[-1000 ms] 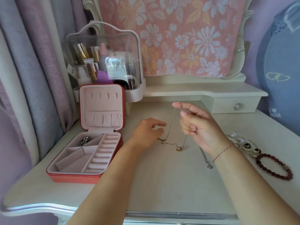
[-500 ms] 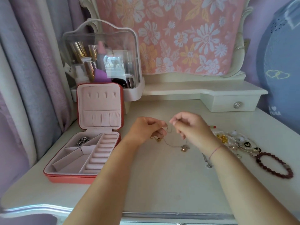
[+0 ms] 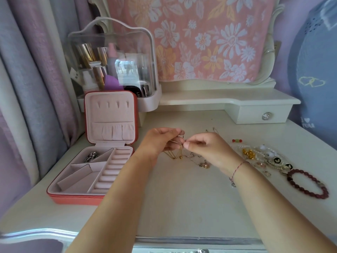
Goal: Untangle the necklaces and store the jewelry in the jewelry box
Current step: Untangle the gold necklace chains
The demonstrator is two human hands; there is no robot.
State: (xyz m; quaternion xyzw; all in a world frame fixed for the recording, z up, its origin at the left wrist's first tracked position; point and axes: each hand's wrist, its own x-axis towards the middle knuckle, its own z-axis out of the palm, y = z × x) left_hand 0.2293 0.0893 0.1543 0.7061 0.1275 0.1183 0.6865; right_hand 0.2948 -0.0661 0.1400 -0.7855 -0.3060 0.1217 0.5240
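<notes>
I am seeing the fine gold chain (image 3: 179,143) only as a thin blurred thread where the left hand (image 3: 160,141) and right hand (image 3: 206,148) are pinching it; its links and any knot are too small to tell. The right hand is covering part of the silvery chain (image 3: 194,158) lying just right of the gold chain. Left of the gold chain, the dark metal piece (image 3: 91,156) in the jewelry box (image 3: 73,198) is blurring into a clump I cannot identify. Both forearms are running off the bottom edge.
</notes>
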